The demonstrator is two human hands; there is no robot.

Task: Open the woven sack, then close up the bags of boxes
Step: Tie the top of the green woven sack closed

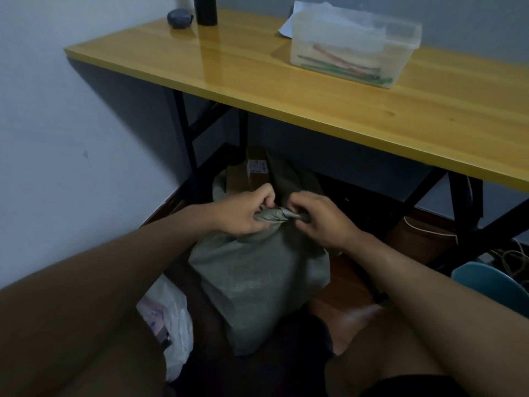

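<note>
A grey woven sack [257, 285] stands on the floor in front of me, full and bulging. Its mouth is gathered into a twisted knot [274, 215] at the top. My left hand [243, 213] grips the left side of that knot with curled fingers. My right hand [317, 217] pinches the right end of the twisted neck. A white plastic bag [171, 319] holding boxes lies at the lower left, partly hidden behind my left forearm.
A yellow wooden table [257, 81] on black legs spans the view above the sack. On it stand a clear plastic bin [355, 44], a black bottle [204, 10] and a dark round object [179, 18]. Cardboard boxes [252, 170] sit under the table. A blue chair [492, 285] and cables are at the right.
</note>
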